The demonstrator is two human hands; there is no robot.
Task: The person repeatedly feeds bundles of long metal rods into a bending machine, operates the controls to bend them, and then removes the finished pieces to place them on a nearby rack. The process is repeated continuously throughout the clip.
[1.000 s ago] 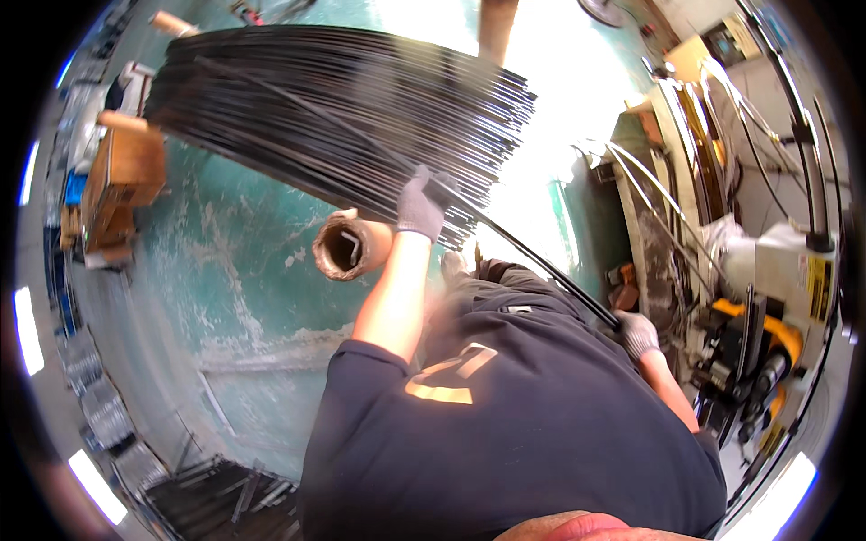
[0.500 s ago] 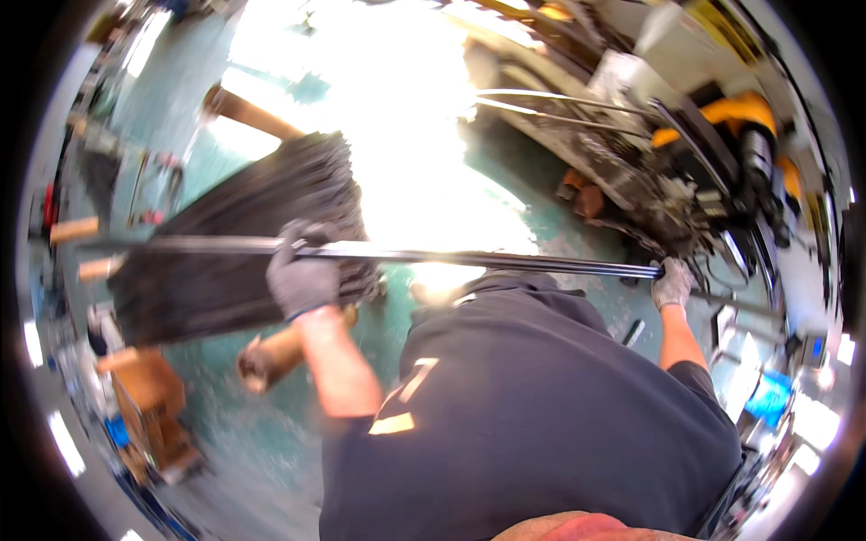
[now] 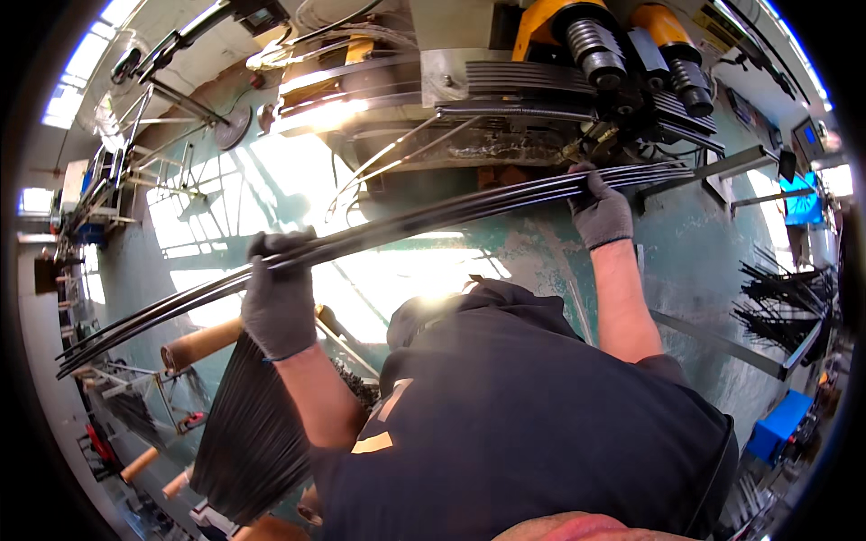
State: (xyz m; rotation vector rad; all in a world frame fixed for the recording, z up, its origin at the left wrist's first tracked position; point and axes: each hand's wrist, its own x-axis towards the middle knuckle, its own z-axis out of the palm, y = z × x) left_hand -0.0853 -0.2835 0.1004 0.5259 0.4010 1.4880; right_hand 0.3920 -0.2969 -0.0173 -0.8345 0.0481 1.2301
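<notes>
Across the middle, from between eight and nine o'clock to just past two, slants a bundle of thin black rods, held up above the floor. Both hands wear grey gloves and are closed on it. Near nine o'clock the left hand grips the bundle with its fingers curled over the rods, leaving a long, slightly fanned length beyond it. Between two and three o'clock the right hand clasps the rods near their other end, its fingers bent round them, a short stretch showing past the glove.

Below the rods lies a worn green floor, streaked with bright sunlight toward ten o'clock. Between seven and eight o'clock a broad stack of black rods spreads out, with a brown tube just beyond it. Toward one o'clock stands a machine with orange-topped metal cylinders. Another heap of dark rods sits at three o'clock, and a blue box near four.
</notes>
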